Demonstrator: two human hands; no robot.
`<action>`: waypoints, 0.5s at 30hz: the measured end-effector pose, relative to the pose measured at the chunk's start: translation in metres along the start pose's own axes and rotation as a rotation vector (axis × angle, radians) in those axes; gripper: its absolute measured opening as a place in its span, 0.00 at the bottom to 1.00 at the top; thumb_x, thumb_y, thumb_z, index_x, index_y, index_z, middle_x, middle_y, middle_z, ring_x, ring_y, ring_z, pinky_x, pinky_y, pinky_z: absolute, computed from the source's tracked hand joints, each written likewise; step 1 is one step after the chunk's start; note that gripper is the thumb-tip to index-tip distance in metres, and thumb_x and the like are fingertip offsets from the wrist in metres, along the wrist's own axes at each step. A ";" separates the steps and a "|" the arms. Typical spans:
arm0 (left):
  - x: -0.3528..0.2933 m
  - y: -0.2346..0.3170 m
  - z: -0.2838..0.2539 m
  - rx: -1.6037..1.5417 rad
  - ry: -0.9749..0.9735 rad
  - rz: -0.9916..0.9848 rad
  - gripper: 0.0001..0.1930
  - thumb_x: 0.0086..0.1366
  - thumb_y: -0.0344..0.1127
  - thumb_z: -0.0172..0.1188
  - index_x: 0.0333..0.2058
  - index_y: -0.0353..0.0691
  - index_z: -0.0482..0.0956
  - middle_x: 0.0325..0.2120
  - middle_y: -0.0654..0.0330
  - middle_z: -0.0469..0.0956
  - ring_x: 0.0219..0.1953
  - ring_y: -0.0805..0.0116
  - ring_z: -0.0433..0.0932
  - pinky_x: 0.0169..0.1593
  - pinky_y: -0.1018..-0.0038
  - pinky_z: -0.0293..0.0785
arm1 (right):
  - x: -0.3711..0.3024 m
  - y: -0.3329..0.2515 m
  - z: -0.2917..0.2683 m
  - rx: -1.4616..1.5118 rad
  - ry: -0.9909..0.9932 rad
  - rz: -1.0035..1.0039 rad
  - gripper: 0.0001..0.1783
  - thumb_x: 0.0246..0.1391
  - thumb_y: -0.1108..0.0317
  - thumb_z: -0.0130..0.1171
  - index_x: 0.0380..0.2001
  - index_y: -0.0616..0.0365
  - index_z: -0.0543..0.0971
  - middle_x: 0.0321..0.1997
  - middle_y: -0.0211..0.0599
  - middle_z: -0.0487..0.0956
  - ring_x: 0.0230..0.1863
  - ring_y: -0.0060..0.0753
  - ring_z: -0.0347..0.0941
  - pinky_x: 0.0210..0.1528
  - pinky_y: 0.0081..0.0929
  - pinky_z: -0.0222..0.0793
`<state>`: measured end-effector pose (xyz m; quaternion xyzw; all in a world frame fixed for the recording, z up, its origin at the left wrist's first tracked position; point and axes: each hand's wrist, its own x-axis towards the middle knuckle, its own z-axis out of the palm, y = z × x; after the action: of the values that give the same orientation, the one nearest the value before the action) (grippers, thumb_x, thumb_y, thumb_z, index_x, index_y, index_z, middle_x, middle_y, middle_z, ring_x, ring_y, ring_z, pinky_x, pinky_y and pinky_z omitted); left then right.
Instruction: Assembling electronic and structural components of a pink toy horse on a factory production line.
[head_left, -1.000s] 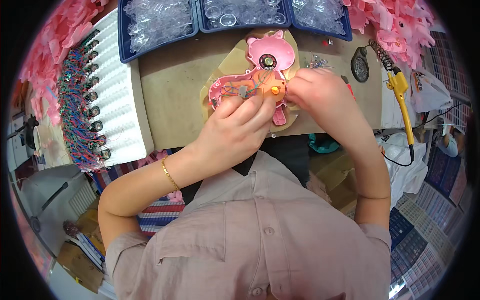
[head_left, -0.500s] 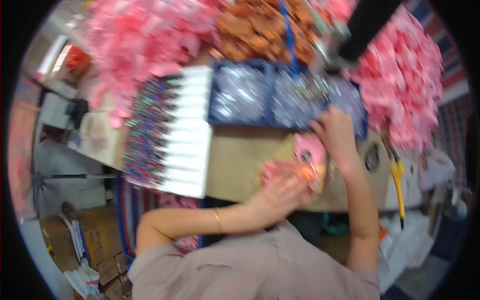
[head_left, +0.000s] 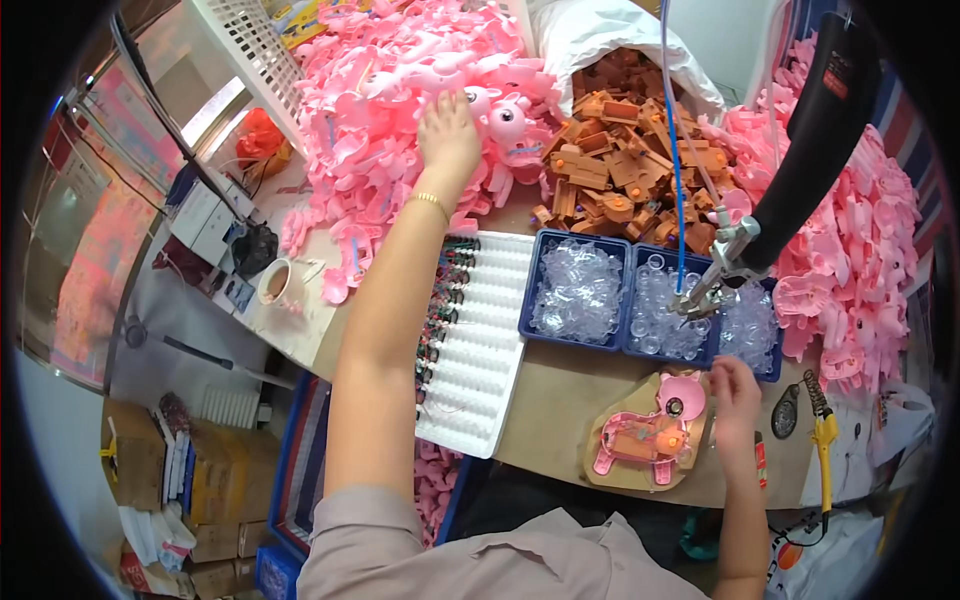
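My left hand (head_left: 448,132) reaches up to a heap of pink plastic animal-toy shells (head_left: 370,120), fingers stretched out over it. Beside its fingertips lies a pink shell with a big eye (head_left: 507,122). My right hand (head_left: 736,392) is closed, fingers curled together, just below the right blue tray. Whatever it may hold is hidden. To its left, a pink half shell (head_left: 681,392) rests in a tan shaped holder (head_left: 603,425). Inside the shell sit an orange-brown box part (head_left: 640,442), a round dark piece in the head and thin wires.
Blue trays (head_left: 527,300) hold clear plastic parts. A black-bodied power screwdriver (head_left: 815,150) hangs over them. White foam tray (head_left: 480,370) carries wired parts. Orange-brown parts (head_left: 625,170) spill from a white sack. More pink shells pile at right, near a yellow-handled soldering iron (head_left: 823,455).
My left hand has left the shell in the holder and gone up to the pink heap. My right hand has come down from the blue trays. The view has shifted.
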<state>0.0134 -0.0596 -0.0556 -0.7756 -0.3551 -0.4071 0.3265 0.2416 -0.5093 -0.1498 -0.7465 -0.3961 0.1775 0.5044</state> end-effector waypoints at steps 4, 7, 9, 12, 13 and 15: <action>0.021 0.029 0.022 0.015 -0.438 -0.212 0.34 0.58 0.39 0.57 0.64 0.44 0.59 0.59 0.47 0.62 0.52 0.48 0.69 0.53 0.57 0.69 | -0.014 0.003 -0.005 0.075 -0.008 0.048 0.13 0.56 0.78 0.55 0.45 0.64 0.74 0.39 0.26 0.75 0.35 0.13 0.67 0.39 0.13 0.64; 0.045 0.038 0.005 -0.078 -0.630 -0.271 0.35 0.57 0.40 0.57 0.64 0.49 0.58 0.55 0.47 0.65 0.53 0.49 0.68 0.53 0.57 0.68 | -0.017 0.003 -0.009 0.099 -0.016 0.068 0.13 0.56 0.78 0.54 0.45 0.64 0.74 0.39 0.26 0.75 0.35 0.13 0.67 0.40 0.13 0.64; 0.062 0.017 0.005 -0.034 -0.453 -0.188 0.30 0.59 0.41 0.54 0.62 0.51 0.61 0.53 0.48 0.67 0.52 0.50 0.70 0.55 0.56 0.66 | -0.018 0.000 -0.011 0.132 -0.010 0.075 0.13 0.55 0.79 0.55 0.45 0.65 0.74 0.39 0.26 0.75 0.35 0.13 0.67 0.40 0.14 0.64; 0.068 -0.056 0.016 0.147 -0.255 -0.036 0.20 0.63 0.38 0.48 0.55 0.47 0.68 0.51 0.53 0.70 0.51 0.51 0.71 0.55 0.54 0.64 | -0.027 0.000 -0.014 0.169 -0.032 0.049 0.13 0.55 0.79 0.55 0.45 0.65 0.74 0.39 0.27 0.75 0.35 0.13 0.67 0.40 0.14 0.64; 0.070 -0.069 0.019 0.189 -0.317 0.018 0.18 0.64 0.37 0.46 0.52 0.47 0.70 0.49 0.55 0.72 0.49 0.51 0.72 0.54 0.53 0.65 | -0.031 0.001 -0.017 0.167 -0.037 0.086 0.14 0.55 0.80 0.55 0.46 0.65 0.74 0.39 0.27 0.75 0.36 0.14 0.67 0.40 0.14 0.64; 0.076 -0.076 0.027 0.203 -0.372 0.045 0.16 0.63 0.38 0.47 0.50 0.47 0.71 0.47 0.57 0.74 0.46 0.52 0.74 0.51 0.53 0.67 | -0.036 0.003 -0.019 0.165 -0.025 0.128 0.15 0.54 0.80 0.55 0.46 0.65 0.74 0.39 0.28 0.75 0.36 0.14 0.68 0.40 0.15 0.65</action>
<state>-0.0063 0.0237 0.0145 -0.8081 -0.4312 -0.2119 0.3409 0.2331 -0.5487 -0.1495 -0.7241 -0.3377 0.2505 0.5467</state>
